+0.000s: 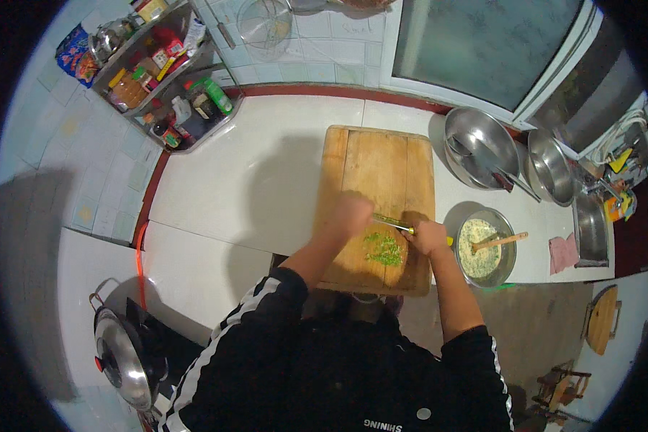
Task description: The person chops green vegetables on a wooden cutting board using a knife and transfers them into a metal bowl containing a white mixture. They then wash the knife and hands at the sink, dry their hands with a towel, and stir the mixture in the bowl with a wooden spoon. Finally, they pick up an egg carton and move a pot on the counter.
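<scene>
My right hand point(430, 237) grips the yellow handle of a kitchen knife point(393, 222), held over a wooden cutting board point(387, 167). Bits of green cling along the blade. At the blade's far end is my left hand point(352, 215), blurred and curled; whether its fingers pinch the blade or only touch it cannot be made out. Finely chopped greens point(385, 251) lie in a small heap on the board below the knife. Right of the board stands a metal bowl point(510, 264) of pale, green-flecked batter point(476, 259), with a wooden utensil point(510, 239) leaning in it.
Two large steel basins point(459, 168) point(552, 174) stand behind the bowl, a long-handled utensil point(522, 186) across the nearer one. Further right are a pink cloth point(563, 254) and a sink point(592, 232). A lidded wok point(120, 359) sits lower left, below a corner shelf point(164, 94) of bottles and jars.
</scene>
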`<state>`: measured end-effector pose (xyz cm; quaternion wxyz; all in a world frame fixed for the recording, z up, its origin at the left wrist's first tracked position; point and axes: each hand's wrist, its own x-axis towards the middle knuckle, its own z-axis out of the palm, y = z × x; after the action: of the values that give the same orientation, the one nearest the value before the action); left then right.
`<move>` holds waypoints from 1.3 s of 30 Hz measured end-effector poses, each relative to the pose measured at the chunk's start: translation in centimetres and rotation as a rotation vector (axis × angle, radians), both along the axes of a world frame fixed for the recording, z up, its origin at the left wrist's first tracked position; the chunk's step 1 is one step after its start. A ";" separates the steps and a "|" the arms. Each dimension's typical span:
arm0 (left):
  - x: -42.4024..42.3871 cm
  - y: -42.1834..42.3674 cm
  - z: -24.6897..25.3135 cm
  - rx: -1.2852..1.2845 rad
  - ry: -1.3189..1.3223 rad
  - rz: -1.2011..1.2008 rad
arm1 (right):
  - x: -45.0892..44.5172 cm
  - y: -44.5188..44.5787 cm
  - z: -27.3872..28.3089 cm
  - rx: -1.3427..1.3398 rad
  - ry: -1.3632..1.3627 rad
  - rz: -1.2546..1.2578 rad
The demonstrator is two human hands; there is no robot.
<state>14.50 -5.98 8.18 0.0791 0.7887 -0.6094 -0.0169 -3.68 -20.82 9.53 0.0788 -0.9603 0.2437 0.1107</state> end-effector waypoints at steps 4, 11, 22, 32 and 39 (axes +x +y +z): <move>-3.0 3.9 -1.8 0.051 -0.076 -0.035 | -3.2 1.7 -0.2 0.004 -0.020 0.113; -3.8 6.2 0.6 -0.057 0.097 -0.094 | -5.6 6.7 0.6 0.034 -0.068 -0.009; -3.0 6.0 1.1 0.020 0.013 -0.198 | -6.0 9.0 1.6 0.077 -0.079 -0.116; -1.7 6.2 -0.9 -0.112 0.103 -0.288 | -6.0 11.3 2.3 0.081 -0.100 -0.138; -1.2 5.5 -1.3 -0.042 0.112 -0.402 | -6.8 11.8 0.8 0.113 -0.096 -0.198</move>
<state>13.34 -0.49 6.86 0.1243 0.6470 -0.7496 -0.0637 -10.47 -9.04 10.32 0.1550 -0.9296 0.3269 0.0700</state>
